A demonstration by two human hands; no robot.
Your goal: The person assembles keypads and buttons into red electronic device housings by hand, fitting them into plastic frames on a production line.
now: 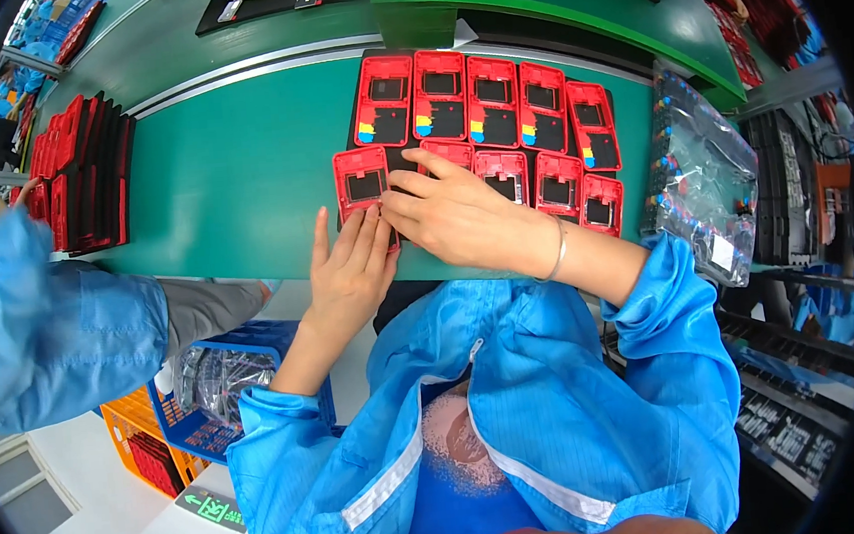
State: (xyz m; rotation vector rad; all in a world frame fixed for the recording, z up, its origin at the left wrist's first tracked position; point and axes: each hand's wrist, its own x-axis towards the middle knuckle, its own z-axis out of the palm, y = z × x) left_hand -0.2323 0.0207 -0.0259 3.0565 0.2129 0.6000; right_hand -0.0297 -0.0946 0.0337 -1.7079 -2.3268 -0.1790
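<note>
Two rows of red phone housings (493,89) lie on dark trays on the green worktable. Each has a dark rectangular window; the far row also carries yellow and blue patches. Over the lower part of the front-left red housing (362,177), my left hand (349,268) lies with fingers stretched out together and thumb apart. My right hand (458,209) comes from the right, its bent fingertips meeting the left ones at that housing's right edge. Its index finger reaches across the neighbouring housing (446,153). The right thumb, and anything under those fingers, is hidden.
Red and black housings (89,178) stand stacked at the table's left. On the right is a clear plastic bag (706,180) with small coloured parts. A raised green shelf (567,10) runs along the back. At left, a co-worker's blue sleeve (10,320) shows near a blue crate (199,430).
</note>
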